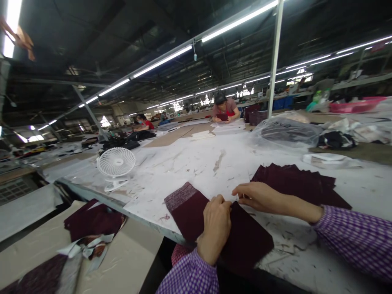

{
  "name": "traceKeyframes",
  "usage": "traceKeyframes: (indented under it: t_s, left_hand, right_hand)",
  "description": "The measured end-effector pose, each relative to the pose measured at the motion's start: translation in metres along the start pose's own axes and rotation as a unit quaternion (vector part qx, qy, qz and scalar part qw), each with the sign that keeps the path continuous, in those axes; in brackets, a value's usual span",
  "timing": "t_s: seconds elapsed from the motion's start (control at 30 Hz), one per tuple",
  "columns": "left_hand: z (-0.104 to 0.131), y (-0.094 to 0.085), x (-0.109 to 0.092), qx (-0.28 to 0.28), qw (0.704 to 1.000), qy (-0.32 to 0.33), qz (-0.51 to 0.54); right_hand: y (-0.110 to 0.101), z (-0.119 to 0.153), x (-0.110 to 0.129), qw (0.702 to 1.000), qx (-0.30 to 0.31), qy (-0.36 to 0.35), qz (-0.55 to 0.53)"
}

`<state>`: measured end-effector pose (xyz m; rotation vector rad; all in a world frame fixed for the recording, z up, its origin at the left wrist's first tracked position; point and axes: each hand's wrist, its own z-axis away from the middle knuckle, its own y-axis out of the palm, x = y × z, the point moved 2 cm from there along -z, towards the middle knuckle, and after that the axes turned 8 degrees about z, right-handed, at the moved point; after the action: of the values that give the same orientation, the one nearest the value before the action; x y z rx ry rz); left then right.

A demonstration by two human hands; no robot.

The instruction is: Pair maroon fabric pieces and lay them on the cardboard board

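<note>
A dark maroon fabric piece (248, 241) lies at the table's front edge, below and between my hands. My left hand (217, 222) rests on its upper left part with the fingers curled down; what they pinch, if anything, is hidden. Left of that hand is another maroon piece (188, 212) with a speckled grey-pink band at its top. My right hand (259, 197) hovers by the top corner of the fabric, thumb and fingertips close together around something too small to name. Behind the right hand, a fanned stack of maroon pieces (294, 183) lies on the table.
A white fan (116, 163) stands at the left on the white table (196, 163). Maroon scraps (92, 220) lie on a lower surface at left. Clear plastic bags (284, 132) and a metal post (275, 61) are at the back right. A person (226, 108) works across the table.
</note>
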<state>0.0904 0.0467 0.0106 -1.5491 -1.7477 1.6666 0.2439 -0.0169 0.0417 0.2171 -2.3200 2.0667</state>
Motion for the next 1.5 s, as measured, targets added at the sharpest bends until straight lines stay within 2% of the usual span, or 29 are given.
traceKeyframes:
  t_s: [0.07, 0.2, 0.57, 0.7, 0.83, 0.9, 1.0, 1.13, 1.3, 1.4, 1.5]
  left_hand:
    - [-0.002, 0.003, -0.001, 0.020, 0.999, 0.003, -0.032]
    - [-0.007, 0.004, -0.001, 0.038, 0.998, 0.018, -0.052]
    - [-0.007, 0.005, 0.003, 0.012, 0.998, 0.044, -0.037]
    - [-0.006, 0.007, 0.005, 0.004, 0.998, 0.056, -0.042]
    - [-0.003, 0.011, 0.006, 0.000, 0.992, 0.105, -0.071]
    - [-0.002, 0.012, 0.007, -0.001, 0.990, 0.115, -0.082]
    - [-0.001, 0.011, 0.006, -0.001, 0.990, 0.115, -0.083]
    - [-0.003, 0.010, 0.002, 0.001, 0.991, 0.102, -0.084]
    - [-0.002, 0.002, 0.002, 0.009, 0.994, 0.090, -0.054]
    - [0.009, -0.008, 0.013, -0.002, 0.997, 0.073, 0.007]
    - [0.025, -0.018, 0.029, -0.045, 0.996, 0.054, 0.052]
  right_hand:
    - [-0.002, 0.000, -0.003, 0.998, -0.006, -0.039, 0.042]
    - [0.003, -0.003, -0.006, 0.995, -0.006, -0.084, 0.057]
    - [0.010, -0.006, -0.003, 0.984, -0.031, -0.133, 0.114]
    - [0.021, -0.005, -0.005, 0.966, -0.051, -0.161, 0.195]
    - [0.022, -0.002, -0.011, 0.949, -0.034, -0.208, 0.233]
    - [0.016, 0.000, -0.015, 0.957, -0.028, -0.194, 0.213]
    - [0.004, 0.002, -0.015, 0.983, -0.046, -0.133, 0.115]
    - [0.006, 0.005, 0.000, 0.990, -0.052, -0.131, -0.008]
    - [0.024, 0.007, 0.004, 0.994, -0.046, -0.101, -0.020]
    - [0.024, 0.008, 0.002, 0.992, -0.043, -0.119, -0.028]
    - [0.020, 0.010, 0.004, 0.991, -0.032, -0.130, -0.024]
